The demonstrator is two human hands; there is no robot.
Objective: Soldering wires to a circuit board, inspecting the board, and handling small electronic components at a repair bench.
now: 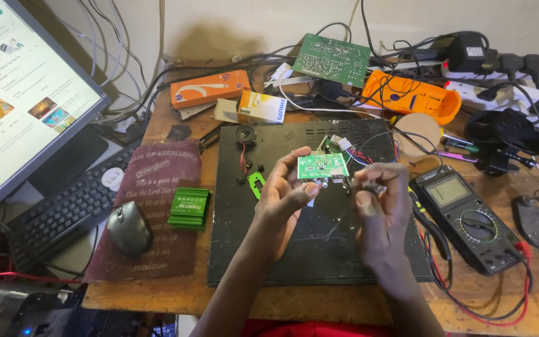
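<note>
Both hands are working above the middle of the bench (pixel 157 293), over a black metal case (pixel 319 249) lying flat there. Left hand (pixel 285 193) is gripping a small green board (pixel 322 166) by its lower left edge, thumb on the near side and fingers behind, and is holding it tilted up toward the camera, clear of the case. Right hand (pixel 378 206) is curling tight around a thin dark tool (pixel 374 186), its tip pointing at the board's right edge; what kind of tool it is cannot be told.

Starting at the bench's left edge, a monitor (pixel 20 93) is glowing, with a black keyboard (pixel 63 209) lying below it. A grey mouse (pixel 130 228) is sitting on a maroon cloth (pixel 157 187), and a stack of green packets (pixel 189 207) is resting on the cloth's right side, just beside the case. Near the back edge, an orange box (pixel 210 88) and a yellow-and-white box (pixel 260 107) are lying side by side. A larger green circuit board (pixel 333 59) is leaning at the back, among tangled cables. To its right an orange tool (pixel 413 95) is lying near a white power strip (pixel 500 81) carrying black plugs. A black multimeter (pixel 466 218) is lying beside the case's right edge, with its red lead (pixel 522 299) trailing toward the front right corner.
</note>
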